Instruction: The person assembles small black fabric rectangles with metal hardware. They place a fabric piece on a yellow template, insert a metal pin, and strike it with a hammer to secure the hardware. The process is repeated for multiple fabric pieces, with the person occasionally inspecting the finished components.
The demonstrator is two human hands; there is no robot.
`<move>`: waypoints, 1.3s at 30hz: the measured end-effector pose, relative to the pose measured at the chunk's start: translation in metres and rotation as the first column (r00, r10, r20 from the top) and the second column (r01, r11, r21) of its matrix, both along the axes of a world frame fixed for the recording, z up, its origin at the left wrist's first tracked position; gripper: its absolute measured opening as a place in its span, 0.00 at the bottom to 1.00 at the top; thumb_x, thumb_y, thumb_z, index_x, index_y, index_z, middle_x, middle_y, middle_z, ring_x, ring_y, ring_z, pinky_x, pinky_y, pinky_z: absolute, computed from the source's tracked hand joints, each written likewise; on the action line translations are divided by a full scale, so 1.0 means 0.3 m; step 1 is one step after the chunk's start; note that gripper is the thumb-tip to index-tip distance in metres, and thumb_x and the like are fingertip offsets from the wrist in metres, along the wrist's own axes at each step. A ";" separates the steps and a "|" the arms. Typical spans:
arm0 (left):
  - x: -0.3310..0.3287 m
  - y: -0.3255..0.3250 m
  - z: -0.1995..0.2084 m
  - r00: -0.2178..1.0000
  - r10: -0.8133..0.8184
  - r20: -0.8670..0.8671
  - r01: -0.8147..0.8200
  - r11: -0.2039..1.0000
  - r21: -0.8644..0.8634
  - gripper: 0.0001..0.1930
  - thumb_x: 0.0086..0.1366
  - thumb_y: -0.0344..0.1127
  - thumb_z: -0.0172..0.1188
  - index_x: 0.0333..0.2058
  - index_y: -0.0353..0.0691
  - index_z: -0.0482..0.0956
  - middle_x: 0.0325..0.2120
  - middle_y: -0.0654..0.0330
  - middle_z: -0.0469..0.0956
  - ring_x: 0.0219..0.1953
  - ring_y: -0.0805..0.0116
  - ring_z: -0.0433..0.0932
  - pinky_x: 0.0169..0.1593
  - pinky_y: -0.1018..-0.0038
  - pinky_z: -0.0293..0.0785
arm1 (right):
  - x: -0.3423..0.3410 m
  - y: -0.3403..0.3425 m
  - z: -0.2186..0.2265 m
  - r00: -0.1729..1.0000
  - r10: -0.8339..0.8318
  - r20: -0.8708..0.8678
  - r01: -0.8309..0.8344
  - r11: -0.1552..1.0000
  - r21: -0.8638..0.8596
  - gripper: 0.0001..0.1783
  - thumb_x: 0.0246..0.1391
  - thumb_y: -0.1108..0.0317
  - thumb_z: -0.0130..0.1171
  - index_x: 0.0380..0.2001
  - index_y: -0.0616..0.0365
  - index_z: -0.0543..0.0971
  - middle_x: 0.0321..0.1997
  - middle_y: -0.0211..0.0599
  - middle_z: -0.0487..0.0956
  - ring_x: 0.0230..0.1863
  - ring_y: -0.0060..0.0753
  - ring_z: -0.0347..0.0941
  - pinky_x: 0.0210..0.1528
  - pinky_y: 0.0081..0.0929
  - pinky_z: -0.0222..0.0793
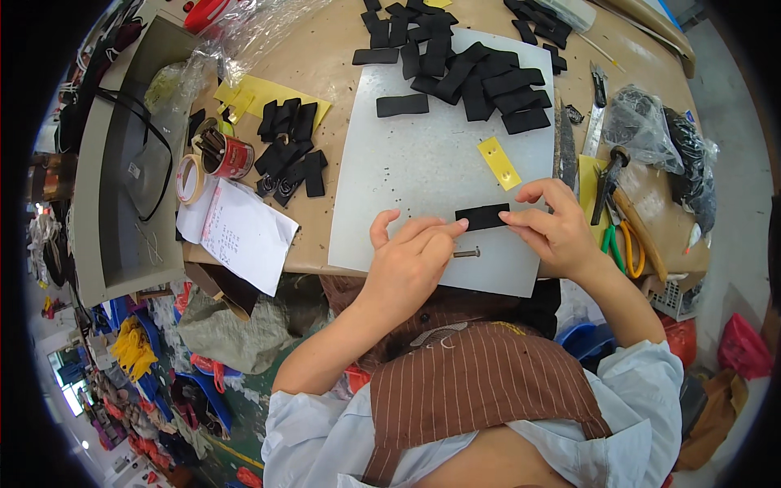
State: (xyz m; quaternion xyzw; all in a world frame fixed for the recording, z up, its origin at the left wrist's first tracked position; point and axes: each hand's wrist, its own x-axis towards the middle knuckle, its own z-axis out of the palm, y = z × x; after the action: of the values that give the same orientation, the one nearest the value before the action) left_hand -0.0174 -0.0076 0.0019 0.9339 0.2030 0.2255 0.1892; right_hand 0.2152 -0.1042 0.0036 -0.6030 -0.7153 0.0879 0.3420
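A short black fabric strip (482, 217) lies level between my two hands, over a pale grey board (366, 220). My left hand (411, 259) has its fingertips pressed together on the strip's left end. At the right end, my right hand (561, 232) pinches the strip between thumb and finger, its other fingers curled loosely. A small metal rod with a wider head (467, 253) sticks out beside my left hand; whether that hand touches it is hidden. Just beyond the strip, a yellow rectangular template with small holes (499, 163) rests on the board.
Many black strips (476, 73) are heaped at the board's far end. Left are a smaller pile (313, 173), a red can of tools (232, 157), a tape roll (190, 180) and written paper (248, 232). A hammer (608, 185), scissors (632, 248) and cutter (596, 110) lie right.
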 end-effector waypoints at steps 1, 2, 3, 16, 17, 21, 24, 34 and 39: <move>-0.001 -0.005 -0.003 1.000 0.004 -0.003 -0.005 1.000 -0.007 0.21 0.50 0.24 0.64 0.45 0.47 0.78 0.33 0.73 0.79 0.45 0.73 0.78 0.59 0.58 0.50 | 0.005 0.005 0.010 1.000 0.027 -0.013 -0.028 0.998 -0.049 0.10 0.44 0.70 0.68 0.33 0.52 0.83 0.38 0.34 0.75 0.40 0.38 0.72 0.41 0.34 0.68; 0.000 -0.006 -0.002 1.000 0.004 -0.003 -0.004 1.000 -0.010 0.20 0.50 0.24 0.64 0.44 0.47 0.78 0.34 0.73 0.79 0.44 0.73 0.78 0.59 0.58 0.50 | 0.015 0.013 0.033 0.998 0.054 -0.026 -0.056 0.994 -0.097 0.09 0.44 0.70 0.68 0.33 0.53 0.82 0.38 0.35 0.75 0.40 0.39 0.72 0.42 0.34 0.68; 0.002 -0.006 -0.001 1.000 0.004 -0.002 -0.004 1.000 -0.013 0.20 0.50 0.24 0.64 0.44 0.47 0.78 0.34 0.73 0.80 0.44 0.73 0.78 0.60 0.58 0.50 | 0.025 0.025 0.054 0.996 0.081 -0.041 -0.086 0.986 -0.145 0.09 0.45 0.69 0.67 0.32 0.54 0.82 0.39 0.35 0.75 0.40 0.39 0.73 0.42 0.35 0.69; 0.000 0.029 0.018 0.993 -0.103 0.049 0.106 0.993 -0.048 0.11 0.51 0.25 0.63 0.29 0.41 0.69 0.40 0.66 0.82 0.43 0.67 0.77 0.56 0.59 0.61 | 0.026 0.256 0.162 0.968 -0.086 -0.236 -0.050 0.856 -0.515 0.08 0.54 0.70 0.60 0.34 0.63 0.76 0.28 0.35 0.76 0.28 0.28 0.71 0.32 0.25 0.68; -0.002 0.032 0.018 0.993 -0.108 0.045 0.110 0.993 -0.047 0.11 0.51 0.25 0.63 0.29 0.41 0.69 0.40 0.66 0.82 0.43 0.67 0.77 0.56 0.59 0.62 | 0.016 0.240 0.192 0.934 -0.118 -0.338 -0.097 0.827 -0.554 0.07 0.55 0.70 0.60 0.35 0.62 0.76 0.27 0.31 0.75 0.25 0.22 0.69 0.29 0.21 0.66; -0.008 0.034 0.026 0.992 -0.125 0.031 0.126 0.992 -0.025 0.12 0.51 0.26 0.64 0.30 0.40 0.68 0.41 0.65 0.81 0.44 0.65 0.77 0.54 0.60 0.64 | -0.044 0.161 0.206 0.837 -0.210 -0.505 -0.222 0.713 -0.665 0.06 0.59 0.69 0.57 0.35 0.62 0.76 0.23 0.24 0.73 0.19 0.11 0.64 0.21 0.14 0.61; -0.020 0.033 0.037 0.993 -0.111 0.036 0.113 0.991 -0.071 0.12 0.53 0.27 0.66 0.30 0.40 0.69 0.40 0.63 0.81 0.45 0.65 0.77 0.53 0.61 0.65 | -0.074 0.130 0.124 0.832 -0.306 -0.463 -0.084 0.755 -0.650 0.08 0.57 0.69 0.59 0.34 0.64 0.77 0.22 0.30 0.77 0.19 0.17 0.70 0.21 0.19 0.65; 0.049 0.038 0.032 0.990 0.111 0.086 -0.076 0.939 -0.336 0.18 0.46 0.32 0.73 0.29 0.40 0.69 0.28 0.64 0.78 0.32 0.60 0.74 0.44 0.66 0.69 | -0.094 0.120 0.099 0.869 -0.310 -0.385 0.024 0.805 -0.593 0.08 0.53 0.68 0.62 0.31 0.63 0.80 0.17 0.33 0.76 0.18 0.19 0.72 0.22 0.21 0.65; 0.072 0.048 -0.015 0.978 0.119 0.171 -0.054 0.938 -0.341 0.17 0.46 0.30 0.73 0.29 0.39 0.69 0.27 0.62 0.76 0.29 0.60 0.73 0.42 0.65 0.70 | -0.089 0.120 0.100 0.871 -0.297 -0.391 0.004 0.800 -0.600 0.07 0.54 0.69 0.62 0.32 0.63 0.80 0.18 0.31 0.77 0.19 0.17 0.71 0.22 0.19 0.65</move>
State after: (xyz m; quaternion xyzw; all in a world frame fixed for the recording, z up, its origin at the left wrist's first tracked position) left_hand 0.0044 0.0067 -0.0027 0.8527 0.2605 0.2834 0.3532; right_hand 0.1884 -0.0683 0.0336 -0.6954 -0.4980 0.4157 0.3090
